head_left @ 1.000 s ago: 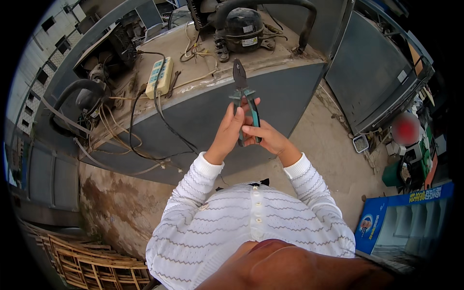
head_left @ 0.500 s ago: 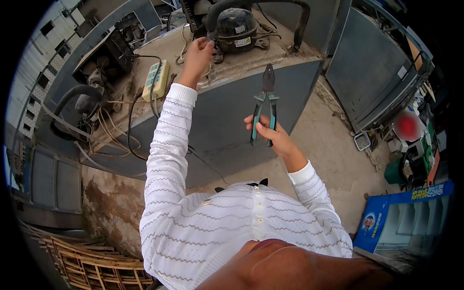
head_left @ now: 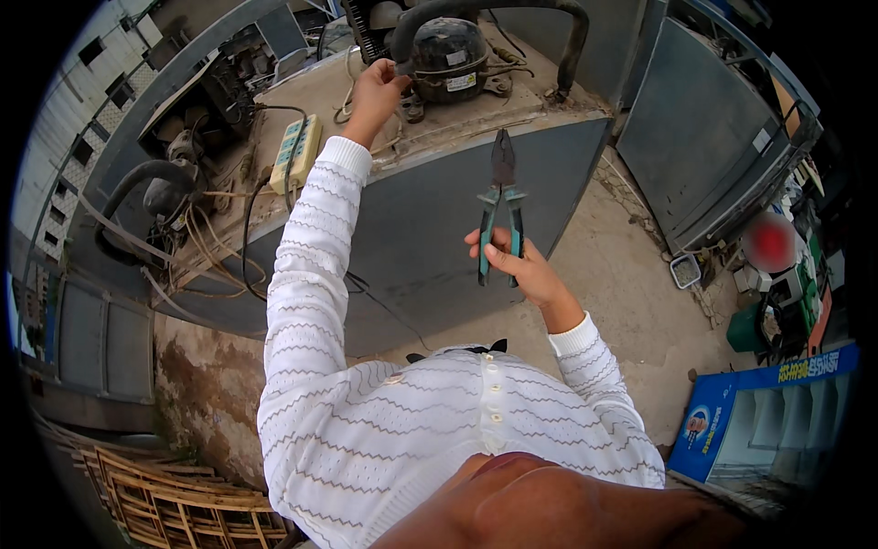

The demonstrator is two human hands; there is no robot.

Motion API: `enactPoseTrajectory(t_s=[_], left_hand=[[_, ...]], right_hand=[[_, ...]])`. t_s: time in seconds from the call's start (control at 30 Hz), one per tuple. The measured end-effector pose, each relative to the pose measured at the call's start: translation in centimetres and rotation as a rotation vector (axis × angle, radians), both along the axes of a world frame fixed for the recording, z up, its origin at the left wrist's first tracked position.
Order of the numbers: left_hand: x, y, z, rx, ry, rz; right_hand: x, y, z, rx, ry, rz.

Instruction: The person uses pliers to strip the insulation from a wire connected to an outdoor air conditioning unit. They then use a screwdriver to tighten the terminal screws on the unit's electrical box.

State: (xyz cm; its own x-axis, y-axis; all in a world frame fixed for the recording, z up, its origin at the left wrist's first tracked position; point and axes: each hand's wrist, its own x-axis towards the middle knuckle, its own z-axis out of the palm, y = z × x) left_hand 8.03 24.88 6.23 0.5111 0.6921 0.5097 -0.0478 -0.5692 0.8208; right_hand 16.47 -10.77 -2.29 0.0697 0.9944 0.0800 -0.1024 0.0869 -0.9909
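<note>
The right hand (head_left: 526,265) is curling around the handles of the pliers (head_left: 502,174), thumb pressing across one grip; the pliers are pointing away from the body, tip upward in view, in front of the cabinet's grey side and apart from the tabletop (head_left: 466,119); their handles are sitting a little spread, while the jaws are looking nearly closed. The left hand (head_left: 377,94) is hovering just beside the black compressor (head_left: 448,59) and its thick hose (head_left: 579,55), fingers bending in and thumb drawing close to the fingertips; the step in hand is seeming to be a left-hand one at the compressor, the pliers idling meanwhile; using them there would be calling for a clear bite point and a reach across the tabletop edge.

Whether the left fingertips are pinching something thin or touching the hose, I cannot tell; the right palm is lying out of sight beneath the handles; the compressor's far side is hiding from view, and the machinery above it is running off the upper edge.
</note>
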Motion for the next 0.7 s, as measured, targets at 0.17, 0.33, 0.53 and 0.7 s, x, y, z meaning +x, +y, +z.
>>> enactPoseTrajectory(t_s=[0.17,0.33,0.53,0.7], left_hand=[[0.5,0.1,0.1,0.117,0.005,0.096],[-0.2,-3.3,1.5,0.253,-0.15,0.308],[-1.9,-2.7,4.7,0.742,-0.141,0.527],[-3.3,-4.5,6.0,1.049,-0.022,0.649]], right_hand=[[0.0,-0.3,-0.2,-0.05,0.067,0.031],[-0.1,-0.9,-0.4,-0.031,0.08,0.014],[-0.4,-1.0,-0.6,-0.046,0.086,-0.003],[-0.1,-1.3,-1.1,-0.065,0.091,-0.019]])
